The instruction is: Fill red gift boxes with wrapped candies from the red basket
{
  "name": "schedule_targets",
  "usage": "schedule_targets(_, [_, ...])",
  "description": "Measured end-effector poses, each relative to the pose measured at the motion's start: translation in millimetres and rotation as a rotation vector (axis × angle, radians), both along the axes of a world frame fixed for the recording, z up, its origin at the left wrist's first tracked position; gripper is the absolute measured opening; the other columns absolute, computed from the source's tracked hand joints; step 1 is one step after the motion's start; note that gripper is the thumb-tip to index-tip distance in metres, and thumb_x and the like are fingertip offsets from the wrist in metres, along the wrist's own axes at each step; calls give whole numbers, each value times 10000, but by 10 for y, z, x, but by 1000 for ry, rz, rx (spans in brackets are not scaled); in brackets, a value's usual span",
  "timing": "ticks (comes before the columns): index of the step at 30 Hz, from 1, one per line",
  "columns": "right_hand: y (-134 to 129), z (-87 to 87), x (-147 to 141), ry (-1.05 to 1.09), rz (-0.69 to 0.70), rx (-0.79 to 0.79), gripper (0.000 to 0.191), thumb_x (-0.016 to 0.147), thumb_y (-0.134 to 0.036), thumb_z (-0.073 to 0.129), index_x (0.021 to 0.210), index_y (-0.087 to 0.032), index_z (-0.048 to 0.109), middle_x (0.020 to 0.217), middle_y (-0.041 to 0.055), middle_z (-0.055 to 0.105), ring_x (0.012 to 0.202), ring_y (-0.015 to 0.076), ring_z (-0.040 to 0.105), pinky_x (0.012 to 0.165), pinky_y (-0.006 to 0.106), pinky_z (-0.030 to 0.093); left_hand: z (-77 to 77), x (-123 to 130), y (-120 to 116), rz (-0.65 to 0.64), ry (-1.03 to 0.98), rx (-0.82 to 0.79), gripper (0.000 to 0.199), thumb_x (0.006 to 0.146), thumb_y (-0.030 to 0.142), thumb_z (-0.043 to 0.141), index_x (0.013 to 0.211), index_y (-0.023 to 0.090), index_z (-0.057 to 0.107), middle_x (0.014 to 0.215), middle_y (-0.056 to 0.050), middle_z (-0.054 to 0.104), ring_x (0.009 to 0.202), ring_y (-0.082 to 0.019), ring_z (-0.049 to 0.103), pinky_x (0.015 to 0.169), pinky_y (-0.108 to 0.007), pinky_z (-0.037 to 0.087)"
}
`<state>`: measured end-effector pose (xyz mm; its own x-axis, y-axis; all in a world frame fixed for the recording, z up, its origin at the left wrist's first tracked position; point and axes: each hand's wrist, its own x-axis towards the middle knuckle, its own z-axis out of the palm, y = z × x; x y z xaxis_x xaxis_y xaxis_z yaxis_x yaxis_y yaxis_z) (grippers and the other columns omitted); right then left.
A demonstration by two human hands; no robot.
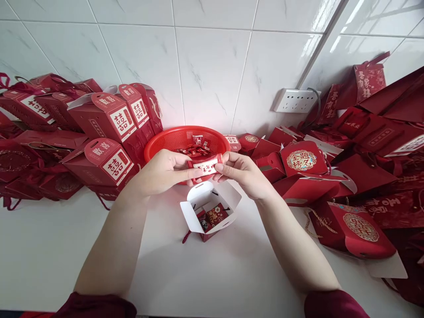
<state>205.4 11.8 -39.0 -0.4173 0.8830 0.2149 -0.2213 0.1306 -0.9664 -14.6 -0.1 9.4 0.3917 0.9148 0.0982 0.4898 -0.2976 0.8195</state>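
Note:
A small red and white wrapped packet (pixel 206 168) is held level between both hands, above the near rim of a red plastic basket (pixel 155 142). My left hand (pixel 165 173) pinches its left end. At its right end, the thumb and fingers of my right hand (pixel 243 173) close on it. Just below the hands stands an open box with white inner flaps (pixel 192 216), with red and dark patterned packets (pixel 217 215) inside. More small red wrapped pieces (pixel 198 150) lie in the basket, partly hidden behind the hands.
Closed red gift boxes (pixel 99 115) are stacked at the left. Many red boxes, some open (pixel 304 185), crowd the right side. A white power strip (pixel 296 100) with a cable is on the tiled wall (pixel 212 66) behind the white table (pixel 185 282).

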Motion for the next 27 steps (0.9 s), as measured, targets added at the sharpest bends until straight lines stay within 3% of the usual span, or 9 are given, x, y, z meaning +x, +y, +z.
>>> schedule_targets(4, [-25,14,18,-38,26,38,289,802,-402,773,854,-174,603,808,9,679,729,126,667,686,259,535,5,-25,-20,-6,5,51,247,835,404,707,719,193,761,650,0,732,635,-129,696,605,-191,563])
schedule_targets(8, [-20,11,58,-18,12,175,193,836,-318,750,866,-192,606,832,10,681,762,139,665,706,286,544,-40,-47,-10,-56,58,191,119,821,322,727,842,214,772,766,6,764,722,-140,718,643,-197,570])
schedule_targets(10, [-25,22,97,-16,-66,385,125,838,-237,743,835,-200,624,903,25,690,858,158,664,788,320,546,-82,-51,21,-38,88,398,104,814,234,717,908,237,762,871,10,773,804,-147,723,676,-206,573])
schedule_targets(13, [-58,66,175,-159,-164,790,81,849,-137,705,819,-203,670,1032,58,674,991,181,639,893,355,516,-137,-46,65,-16,142,801,233,827,80,600,911,252,732,925,24,765,866,-136,715,736,-228,570])
schedule_targets(15, [-92,99,221,-280,-180,977,105,865,-106,671,834,-206,682,1033,65,646,972,177,631,840,335,523,-149,-35,69,-52,144,988,314,809,2,530,899,245,708,910,33,761,851,-114,712,715,-215,563])
schedule_targets(17, [-122,122,252,-380,-183,1050,122,883,-97,634,858,-209,675,1016,67,615,951,173,622,773,313,525,-139,-22,50,-87,107,1084,349,784,-42,502,881,236,690,879,42,758,826,-97,713,645,-187,548])
schedule_targets(22, [-183,155,265,-598,-188,1081,141,922,-99,556,894,-208,640,1052,74,607,961,175,607,765,304,504,-114,-16,-21,-87,137,1072,346,801,-14,485,864,262,683,893,63,757,842,-100,714,661,-203,556])
schedule_targets(27, [-302,206,287,-703,-168,1044,120,930,-103,520,961,-206,572,961,52,644,824,159,607,698,277,473,-103,-51,-62,-38,272,1000,223,849,95,572,902,277,689,900,65,752,805,-108,696,683,-219,518])
